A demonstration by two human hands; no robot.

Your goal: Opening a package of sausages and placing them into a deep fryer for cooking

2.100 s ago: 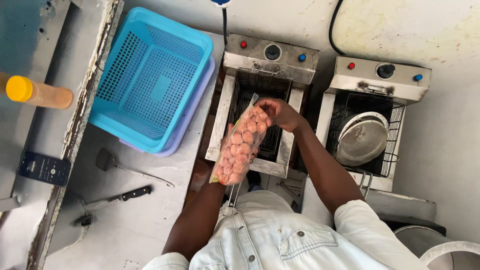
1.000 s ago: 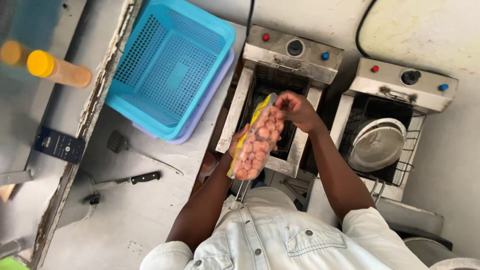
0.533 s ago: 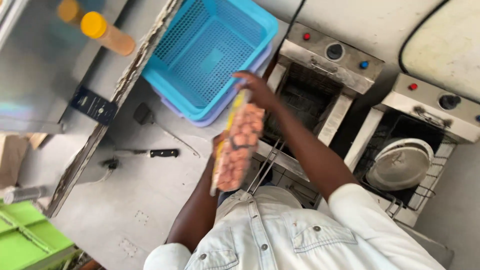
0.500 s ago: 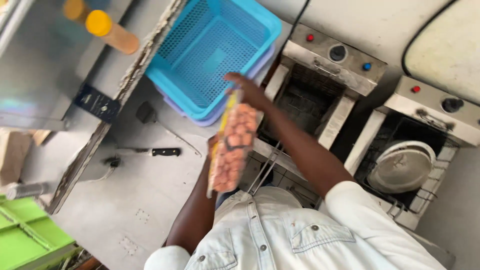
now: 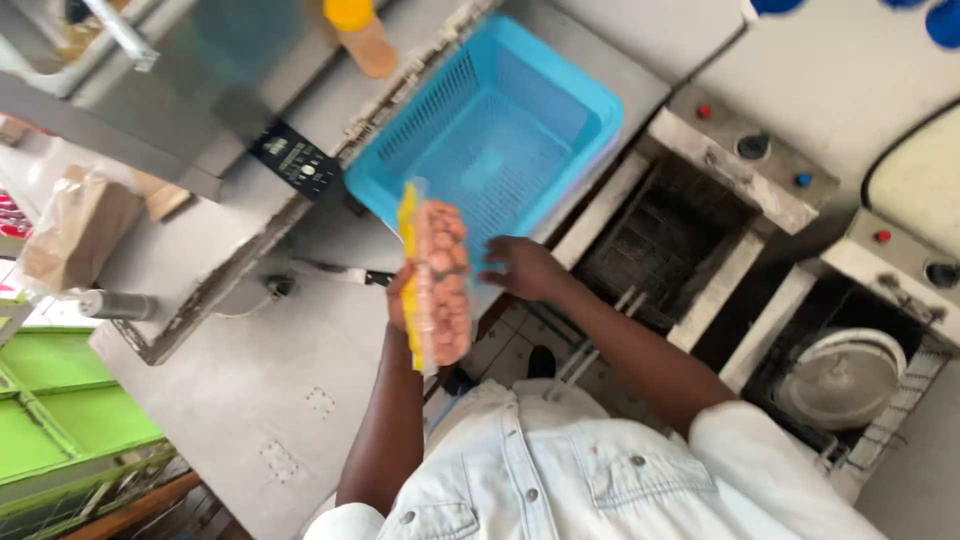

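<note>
My left hand (image 5: 397, 300) grips a clear plastic bag (image 5: 440, 280) filled with pinkish round pieces, a yellow strip along its left edge. The bag stands upright in front of my chest, over the counter's edge and just below the blue plastic basket (image 5: 500, 130). Apart from the bag, just to its right, my right hand (image 5: 525, 268) has its fingers spread and holds nothing, hovering near the basket's front corner. A black-handled knife (image 5: 340, 272) lies on the counter to the left of the bag.
Two metal deep fryers stand to the right: the nearer one (image 5: 680, 230) uncovered, the farther one (image 5: 845, 380) with a round lid inside. A yellow-capped bottle (image 5: 360, 35), a small black device (image 5: 295, 160) and a brown paper bag (image 5: 75, 230) sit at the left. Green crates (image 5: 60, 420) are below left.
The bag has moved left from above the nearer fryer to the counter by the blue basket. My right hand has let go of its top; the view has swung left.
</note>
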